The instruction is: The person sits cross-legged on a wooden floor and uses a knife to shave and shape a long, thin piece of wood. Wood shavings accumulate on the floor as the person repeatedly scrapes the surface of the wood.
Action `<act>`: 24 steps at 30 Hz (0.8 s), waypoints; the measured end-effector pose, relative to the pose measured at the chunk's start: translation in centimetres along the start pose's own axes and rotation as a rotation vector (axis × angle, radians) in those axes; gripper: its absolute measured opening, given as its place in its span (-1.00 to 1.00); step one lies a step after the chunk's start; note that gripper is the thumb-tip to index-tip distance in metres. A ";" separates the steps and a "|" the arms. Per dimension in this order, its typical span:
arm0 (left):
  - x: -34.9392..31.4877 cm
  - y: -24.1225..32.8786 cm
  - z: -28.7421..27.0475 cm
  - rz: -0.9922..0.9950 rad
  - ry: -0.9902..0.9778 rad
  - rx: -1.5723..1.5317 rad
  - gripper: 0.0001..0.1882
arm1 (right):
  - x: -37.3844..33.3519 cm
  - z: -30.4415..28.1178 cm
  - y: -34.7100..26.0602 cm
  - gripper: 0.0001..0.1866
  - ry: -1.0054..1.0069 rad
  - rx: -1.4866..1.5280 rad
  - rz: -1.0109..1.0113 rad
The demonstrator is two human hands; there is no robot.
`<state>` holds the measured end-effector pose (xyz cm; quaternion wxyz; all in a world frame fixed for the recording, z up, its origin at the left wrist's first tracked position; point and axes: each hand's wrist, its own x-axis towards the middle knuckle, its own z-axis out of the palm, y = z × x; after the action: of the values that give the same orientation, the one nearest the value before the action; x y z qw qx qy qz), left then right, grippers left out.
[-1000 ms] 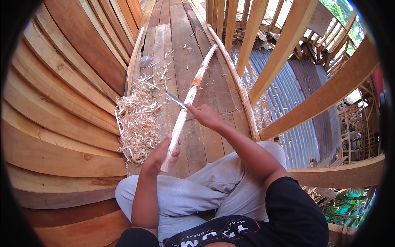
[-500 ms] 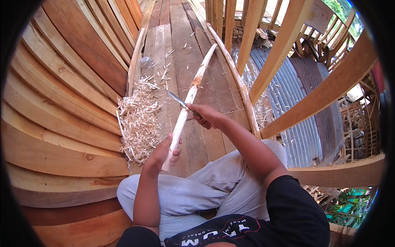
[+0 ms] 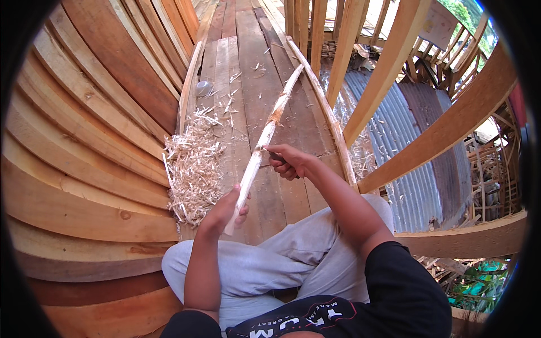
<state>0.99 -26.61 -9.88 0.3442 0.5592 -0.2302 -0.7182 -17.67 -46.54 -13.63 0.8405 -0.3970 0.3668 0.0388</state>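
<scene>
A long, pale, peeled wooden stick slants away from me, its far end pointed and a strip of brown bark left partway along. My left hand is wrapped round the stick's near end. To the right of the stick's middle, my right hand is closed on the dark handle of a knife. The knife's blade hardly shows now. Against the stick's left side, farther off, lies a heap of curled wood shavings on the plank floor.
Stacked boards line the left side. A small clear plastic cup lies beyond the shavings. On the right stand wooden posts and a low rail, with corrugated metal sheeting below. My crossed legs fill the near floor.
The knife blade, which lay across the stick half a second ago, has drawn back toward the right and is mostly out of sight. My right hand has shifted slightly right; my left keeps its hold.
</scene>
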 end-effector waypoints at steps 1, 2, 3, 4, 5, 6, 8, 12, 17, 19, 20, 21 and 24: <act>-0.1 0.1 0.1 -0.003 -0.001 -0.006 -0.49 | 0.0 -0.1 0.0 -0.37 -0.010 0.002 0.005; -0.1 0.1 0.1 -0.006 -0.002 -0.012 -0.49 | 0.0 -0.3 -0.1 -0.38 -0.019 0.004 0.010; -0.2 0.1 0.1 -0.005 0.000 -0.007 -0.49 | 0.1 -0.4 -0.1 -0.37 -0.036 0.005 0.010; -0.3 0.1 0.0 -0.005 0.002 -0.003 -0.49 | 0.2 -0.5 -0.1 -0.37 -0.052 0.006 0.011; -0.3 0.1 0.0 -0.004 0.005 0.002 -0.49 | 0.2 -0.5 -0.1 -0.37 -0.069 0.007 0.012; -0.3 0.1 -0.1 0.000 -0.002 -0.002 -0.49 | 0.2 -0.7 0.0 -0.37 -0.081 0.007 0.011; -0.2 0.1 -0.1 0.007 -0.017 -0.011 -0.49 | 0.2 -0.9 0.0 -0.37 -0.104 0.009 0.009; -0.5 0.4 -0.2 -0.022 -0.024 -0.050 -0.50 | 0.1 -0.3 0.1 -0.36 0.036 -0.119 -0.117; -0.2 0.7 -0.4 -0.047 -0.036 -0.102 -0.51 | 0.9 1.0 1.0 -0.30 0.755 -0.735 -0.498; 0.1 0.4 -0.6 -0.044 -0.065 -0.127 -0.51 | 1.0 1.5 1.3 -0.30 0.829 -0.876 -0.580; 0.2 0.3 -0.7 -0.042 -0.079 -0.140 -0.51 | 0.9 1.6 1.3 -0.29 0.866 -0.947 -0.620; 0.1 0.3 -0.8 -0.051 -0.075 -0.150 -0.51 | 0.4 2.1 1.1 -0.30 0.835 -1.001 -0.614; -0.3 0.7 -0.8 -0.064 -0.065 -0.162 -0.50 | -1.3 3.3 0.3 -0.32 0.791 -1.097 -0.625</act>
<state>1.97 -26.78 -9.45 0.3573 0.5130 -0.1644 -0.7630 -16.77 -43.76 -11.58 0.2988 -0.8296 0.4398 -0.1703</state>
